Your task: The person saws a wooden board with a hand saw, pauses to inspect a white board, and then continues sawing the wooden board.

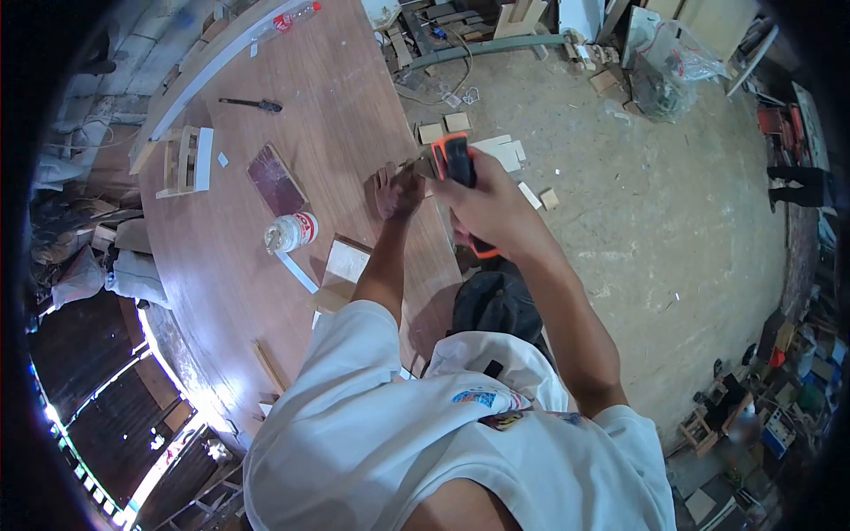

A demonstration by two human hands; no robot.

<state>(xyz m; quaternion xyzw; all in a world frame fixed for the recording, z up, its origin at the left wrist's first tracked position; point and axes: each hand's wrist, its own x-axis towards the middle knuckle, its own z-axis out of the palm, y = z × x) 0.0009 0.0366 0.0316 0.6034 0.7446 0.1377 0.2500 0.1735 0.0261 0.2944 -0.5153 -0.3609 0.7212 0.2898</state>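
Observation:
My right hand (485,205) is closed around the orange-and-black handle of a handsaw (457,159), just off the table's edge. The saw's blade is mostly hidden from this angle. On the tabletop beside it, my left hand (398,191) presses down with its fingers stretched forward, holding a small piece of wood (413,166) at the edge. Left of that hand lie a dark reddish-brown board (275,180) and a white plastic jar (291,232) with a red label. A white-faced wooden block (346,262) sits near my left forearm.
A slatted wooden frame (185,161), a dark slim tool (251,104) and a plastic bottle (297,16) are on the wooden table (345,97). Wood offcuts (458,122) lie on the floor (655,230). A filled clear bag (664,84) stands farther back. Someone's legs (799,187) show far right.

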